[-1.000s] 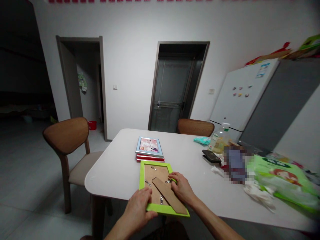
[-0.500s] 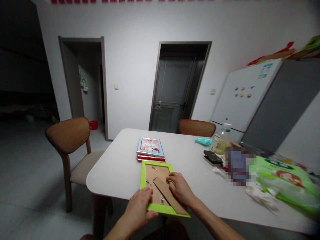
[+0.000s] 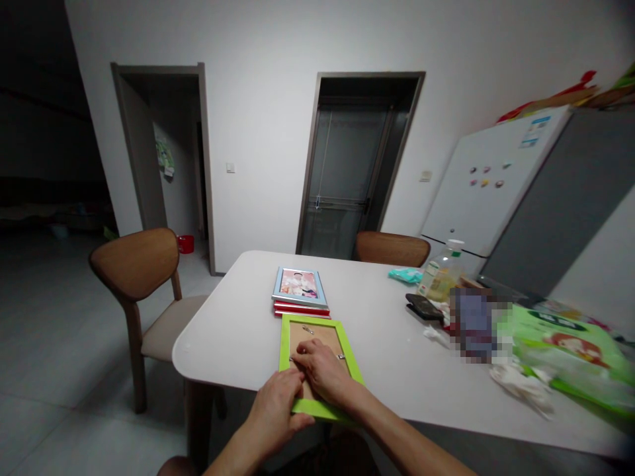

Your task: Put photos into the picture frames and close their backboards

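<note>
A lime-green picture frame (image 3: 350, 360) lies back side up at the near edge of the table, its brown backing board (image 3: 325, 336) facing me. My left hand (image 3: 278, 406) grips its lower left side, thumb below and fingers over the rim. Across the backing reaches my right hand (image 3: 322, 371), its fingers curled at a small metal clip (image 3: 292, 359) on the left inner edge. Other clips show at the top and right inner edges. My right hand and forearm cover the stand leg and lower backing. Beyond the frame sits a stack of frames, a light-blue photo frame (image 3: 299, 300) on top and red ones (image 3: 302, 310) underneath.
On the white table (image 3: 367, 311) at right are a clear bottle (image 3: 440, 274), a black wallet-like item (image 3: 424, 307), a teal packet (image 3: 405, 276), crumpled tissue (image 3: 520, 387) and a green package (image 3: 570, 350). Wooden chairs (image 3: 136, 264) stand at the left and far side.
My right hand has moved left across the backing, from the right edge to the left clip. The brown stand leg is now hidden behind it. My left hand keeps its grip.
</note>
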Demonstrator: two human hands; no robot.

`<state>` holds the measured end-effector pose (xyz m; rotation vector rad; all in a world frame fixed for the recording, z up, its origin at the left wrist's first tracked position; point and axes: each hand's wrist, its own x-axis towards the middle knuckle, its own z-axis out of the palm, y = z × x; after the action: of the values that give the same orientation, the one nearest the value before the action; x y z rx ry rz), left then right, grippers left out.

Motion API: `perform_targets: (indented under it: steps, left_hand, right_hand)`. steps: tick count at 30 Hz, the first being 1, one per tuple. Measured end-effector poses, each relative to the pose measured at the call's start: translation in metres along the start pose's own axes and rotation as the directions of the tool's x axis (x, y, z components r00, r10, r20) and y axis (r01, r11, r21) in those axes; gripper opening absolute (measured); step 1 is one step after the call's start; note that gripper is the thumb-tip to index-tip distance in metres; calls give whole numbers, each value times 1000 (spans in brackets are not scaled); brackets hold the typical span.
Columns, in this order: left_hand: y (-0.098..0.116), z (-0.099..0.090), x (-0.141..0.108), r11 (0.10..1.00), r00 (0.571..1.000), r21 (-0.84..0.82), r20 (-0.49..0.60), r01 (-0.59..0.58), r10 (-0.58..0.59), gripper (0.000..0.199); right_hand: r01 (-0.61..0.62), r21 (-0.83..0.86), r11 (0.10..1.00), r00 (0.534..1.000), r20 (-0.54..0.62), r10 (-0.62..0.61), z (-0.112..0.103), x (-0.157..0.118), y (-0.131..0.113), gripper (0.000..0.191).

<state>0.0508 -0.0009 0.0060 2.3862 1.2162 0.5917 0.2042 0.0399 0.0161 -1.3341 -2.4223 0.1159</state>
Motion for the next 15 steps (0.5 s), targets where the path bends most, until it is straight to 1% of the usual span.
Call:
perform_targets:
  steps: [3, 5, 7, 10, 12, 14, 15]
  left_hand:
    - [1, 0, 0, 1000, 1000, -6, 1, 5, -5, 43]
    - [1, -1, -1, 1000, 1000, -10, -3, 7, -7, 46]
    - [1, -1, -2, 1000, 1000, -12, -9, 6, -6, 50]
    - [2, 0, -2, 1000, 1000, -15, -27, -3, 2, 50]
    - [1, 1, -2, 1000, 999, -15, -44, -8, 7, 47]
    - [1, 3, -2, 1000, 998, -11, -57, -17, 16, 46]
    - [0, 4, -2, 1000, 998, -10, -64, -21, 20, 47]
  right_hand:
    - [42, -11, 999, 999, 19, -42, 0, -1, 1, 26]
    - [63, -17, 998, 998, 15, -62, 1, -2, 2, 23]
    - [66, -17, 998, 998, 3, -66, 2, -3, 3, 20]
    - [45, 16, 999, 999, -15, -44, 5, -2, 4, 19]
    - [-8, 65, 998, 999, -52, 12, 6, 1, 8, 22]
    - [-140, 128, 982, 981, -117, 155, 6, 8, 15, 23]
    - [-218, 154, 964, 960, -143, 240, 7, 13, 20, 23]
